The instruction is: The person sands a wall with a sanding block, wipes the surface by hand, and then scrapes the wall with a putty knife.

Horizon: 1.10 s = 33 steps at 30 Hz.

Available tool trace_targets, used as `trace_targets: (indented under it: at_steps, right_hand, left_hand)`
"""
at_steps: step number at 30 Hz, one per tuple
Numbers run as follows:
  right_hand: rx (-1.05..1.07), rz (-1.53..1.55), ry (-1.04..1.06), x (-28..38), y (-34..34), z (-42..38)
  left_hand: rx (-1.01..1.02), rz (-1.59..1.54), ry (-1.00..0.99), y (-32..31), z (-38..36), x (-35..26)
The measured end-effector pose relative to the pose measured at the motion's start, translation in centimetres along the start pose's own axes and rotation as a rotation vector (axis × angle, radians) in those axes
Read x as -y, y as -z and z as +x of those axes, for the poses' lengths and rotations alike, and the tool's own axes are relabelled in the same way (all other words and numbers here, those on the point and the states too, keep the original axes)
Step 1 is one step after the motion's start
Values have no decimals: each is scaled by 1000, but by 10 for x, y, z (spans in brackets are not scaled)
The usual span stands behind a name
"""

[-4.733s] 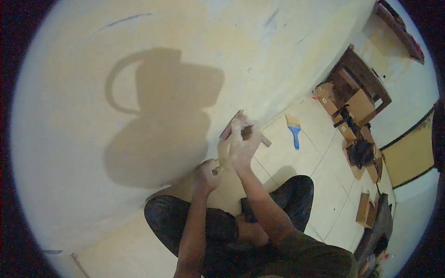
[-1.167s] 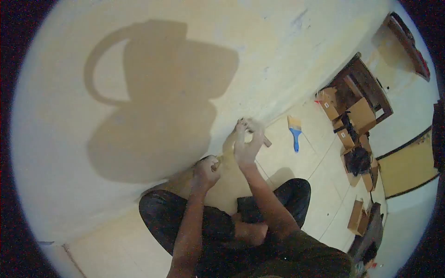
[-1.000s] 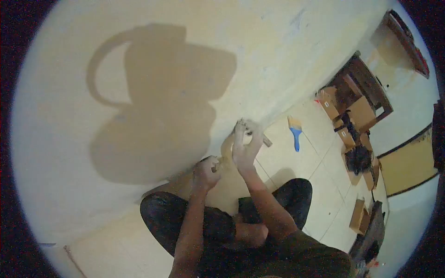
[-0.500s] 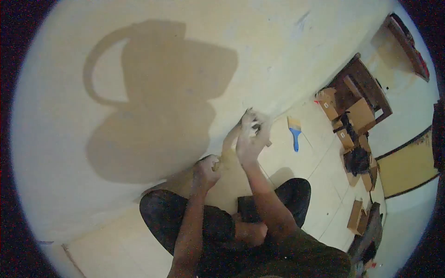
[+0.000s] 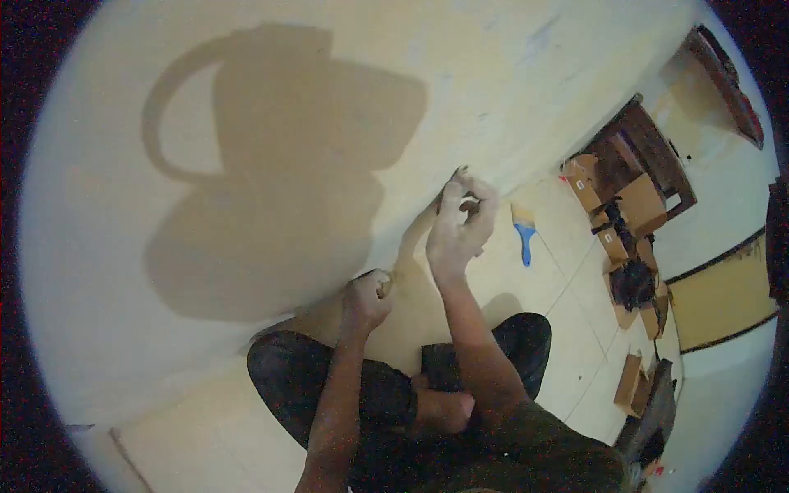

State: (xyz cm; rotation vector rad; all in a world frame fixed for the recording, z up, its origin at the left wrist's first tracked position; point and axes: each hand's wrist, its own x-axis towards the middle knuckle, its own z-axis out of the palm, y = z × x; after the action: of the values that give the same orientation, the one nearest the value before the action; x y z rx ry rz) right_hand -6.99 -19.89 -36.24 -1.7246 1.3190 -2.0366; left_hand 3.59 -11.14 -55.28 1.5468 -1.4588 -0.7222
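Your left hand (image 5: 366, 297) is curled into a fist at the foot of the cream plastered wall (image 5: 271, 148), clamped on the lower end of a pale strip of tape (image 5: 408, 242) that runs up the wall toward 1 o'clock. Your right hand (image 5: 457, 230) sits at the strip's upper end, fingertips pinched together against the wall; the view is too small there to say for certain that they grip the tape itself rather than only press it.

The strip lies along the seam where the wall meets the pale tiled floor (image 5: 567, 312), between your two hands. Its long axis goes from 7 o'clock at your left fist to 1 o'clock at your right fingertips, and it looks stretched fairly straight, flat side to the wall.

As a judgement, the work is partway: the stretch between your hands seems laid against the wall, while the seam on toward 1 o'clock, past your right hand, shows no tape. Whether the laid part is pressed down all along cannot be told.

A blue-handled flat paintbrush (image 5: 523, 234) lies on the floor at 3 o'clock from your right hand, near but apart, bristles toward the wall. Brown cardboard boxes (image 5: 637, 201) cluster well apart at 2 o'clock.
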Motion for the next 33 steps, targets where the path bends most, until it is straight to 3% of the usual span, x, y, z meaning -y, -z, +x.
trace_targets:
  at_steps: [2, 4, 5, 8, 11, 14, 17, 19, 22, 24, 26, 28, 30, 33]
  right_hand:
    - [-34, 101, -47, 6, -4, 1]
    - [43, -78, -12, -11, -2, -29]
    - [77, -167, 2, -22, 0, -47]
    - [257, -20, 18, -35, 10, -90]
    - [169, 37, -30, -11, 3, -64]
    - [55, 18, 83, 21, -5, -11]
    - [45, -9, 64, 7, -5, -29]
    - [139, 19, 68, -15, -2, -67]
    - [241, 13, 120, -29, 1, -90]
    - [219, -47, 171, -13, 2, -76]
    - [142, -12, 124, 10, -1, -43]
    - [93, 11, 130, 22, -4, -23]
    - [96, 5, 184, 8, -6, -36]
    - [203, -28, 244, -5, -1, -73]
  left_hand:
    - [7, -22, 38, -6, 2, 5]
    - [63, -87, 130, -4, 4, -1]
    - [76, 18, 104, -2, 4, -2]
    - [121, 240, 50, 2, 4, 0]
    - [116, 164, 39, -3, -1, 6]
    - [50, -33, 18, -1, 0, 1]
    - [41, 31, 41, 12, 0, -21]
    - [50, 198, 17, 11, 3, -18]
    - [124, 183, 125, 9, 2, -14]
    - [-382, 120, -96, -51, -2, 46]
    - [-379, 79, -79, -50, -10, 43]
    - [112, 56, 152, 22, 0, -37]
    - [92, 91, 96, -1, 3, -6]
    - [140, 187, 99, 4, 3, -9]
